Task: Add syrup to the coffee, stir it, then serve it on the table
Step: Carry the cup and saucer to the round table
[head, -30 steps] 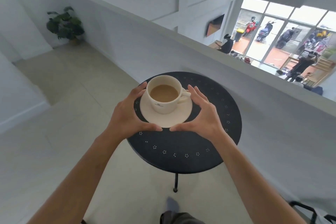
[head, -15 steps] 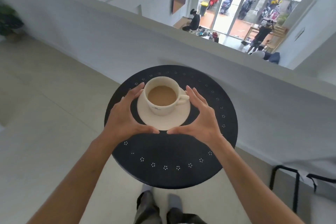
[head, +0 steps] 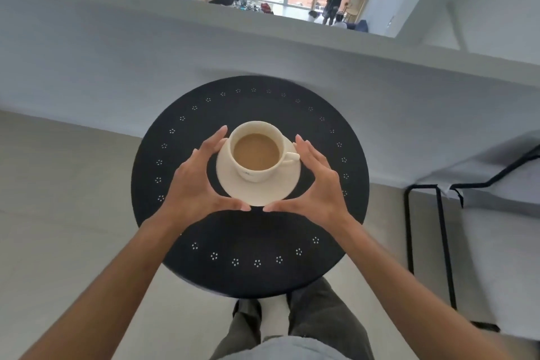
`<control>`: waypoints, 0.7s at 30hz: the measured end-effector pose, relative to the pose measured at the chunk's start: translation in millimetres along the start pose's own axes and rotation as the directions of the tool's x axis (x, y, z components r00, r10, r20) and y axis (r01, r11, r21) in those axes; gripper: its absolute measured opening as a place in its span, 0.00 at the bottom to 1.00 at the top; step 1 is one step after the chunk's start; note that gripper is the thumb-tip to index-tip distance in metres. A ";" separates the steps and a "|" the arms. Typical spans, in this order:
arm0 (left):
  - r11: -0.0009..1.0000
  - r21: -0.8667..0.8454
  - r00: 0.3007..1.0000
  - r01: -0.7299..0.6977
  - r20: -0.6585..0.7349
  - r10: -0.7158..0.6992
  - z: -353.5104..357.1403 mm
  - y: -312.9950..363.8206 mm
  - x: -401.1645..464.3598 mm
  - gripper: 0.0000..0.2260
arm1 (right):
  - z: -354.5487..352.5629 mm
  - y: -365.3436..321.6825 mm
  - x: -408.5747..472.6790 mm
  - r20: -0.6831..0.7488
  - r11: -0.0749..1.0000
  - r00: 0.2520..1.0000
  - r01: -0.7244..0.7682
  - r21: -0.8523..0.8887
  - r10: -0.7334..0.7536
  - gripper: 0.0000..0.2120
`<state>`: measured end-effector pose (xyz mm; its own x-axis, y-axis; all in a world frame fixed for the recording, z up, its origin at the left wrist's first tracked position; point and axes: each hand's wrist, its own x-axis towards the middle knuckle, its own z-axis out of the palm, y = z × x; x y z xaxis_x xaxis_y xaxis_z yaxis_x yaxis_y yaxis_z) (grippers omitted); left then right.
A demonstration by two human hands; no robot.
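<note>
A white cup of light brown coffee stands on a white saucer, its handle pointing right. The saucer is over the middle of a round black table with small white flower marks near its rim. My left hand holds the saucer's left edge and my right hand its right edge. Both thumbs meet at the near rim and the fingers curve round the sides. Whether the saucer rests on the tabletop or hovers just above it, I cannot tell.
A white half wall runs right behind the table, with a lower floor and people beyond it. A black-framed seat with a grey cushion stands to the right. My legs are at the table's near edge.
My view has swung down and closer over the table. The cup and saucer, in the same two-handed hold, have gone from the table's far-left part to its middle.
</note>
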<state>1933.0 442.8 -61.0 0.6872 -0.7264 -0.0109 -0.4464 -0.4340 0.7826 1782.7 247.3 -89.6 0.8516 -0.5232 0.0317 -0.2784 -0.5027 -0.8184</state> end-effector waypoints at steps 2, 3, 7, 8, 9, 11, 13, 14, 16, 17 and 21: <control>1.000 0.010 1.000 -0.003 0.016 0.003 2.8 -10.7 3.3 0.61 | 7.9 4.4 1.5 0.015 1.000 1.000 -0.022 -0.010 0.022 0.65; 1.000 0.015 1.000 0.001 0.024 -0.002 4.8 -15.2 5.1 0.61 | 11.7 7.6 2.4 0.021 0.999 0.999 -0.032 -0.012 0.033 0.65; 0.999 0.034 0.998 0.031 0.046 -0.032 11.6 -33.9 11.2 0.63 | 25.5 19.7 6.8 0.037 0.997 0.997 -0.072 -0.010 0.073 0.66; 0.999 0.040 0.998 0.034 0.048 -0.036 12.5 -37.6 13.0 0.63 | 28.4 22.2 8.3 0.038 0.997 0.996 -0.075 -0.013 0.075 0.66; 0.998 0.043 0.998 0.035 0.050 -0.037 13.8 -41.5 14.8 0.63 | 31.4 24.9 9.7 0.039 0.997 0.996 -0.078 -0.018 0.078 0.66; 0.998 0.045 0.998 0.032 0.054 -0.035 17.3 -47.6 18.6 0.63 | 36.3 30.1 12.2 0.041 0.996 0.995 -0.087 -0.024 0.088 0.66; 0.998 0.052 0.997 0.039 0.060 -0.042 22.1 -53.5 22.1 0.62 | 40.6 36.8 15.1 0.053 0.995 0.994 -0.097 -0.023 0.098 0.67; 0.998 0.053 0.997 0.040 0.062 -0.043 24.4 -56.8 23.5 0.62 | 42.4 40.2 16.9 0.060 0.994 0.993 -0.103 -0.024 0.104 0.67; 0.998 0.047 0.997 0.041 0.066 -0.044 29.1 -64.3 27.4 0.62 | 45.8 48.0 22.2 0.074 0.993 0.990 -0.116 -0.024 0.117 0.67; 0.998 0.043 0.996 0.047 0.071 -0.050 31.7 -67.9 30.3 0.62 | 48.0 52.4 24.8 0.081 0.992 0.989 -0.122 -0.026 0.124 0.67; 0.997 0.040 0.993 0.067 0.096 -0.071 46.2 -84.4 41.6 0.62 | 57.8 71.6 33.0 0.086 0.989 0.986 -0.141 -0.046 0.144 0.67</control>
<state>1972.8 424.5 -156.2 0.6589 -0.7416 -0.1262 -0.4216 -0.5030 0.7545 1816.6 233.8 -180.3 0.8375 -0.5293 -0.1358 -0.4155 -0.4554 -0.7874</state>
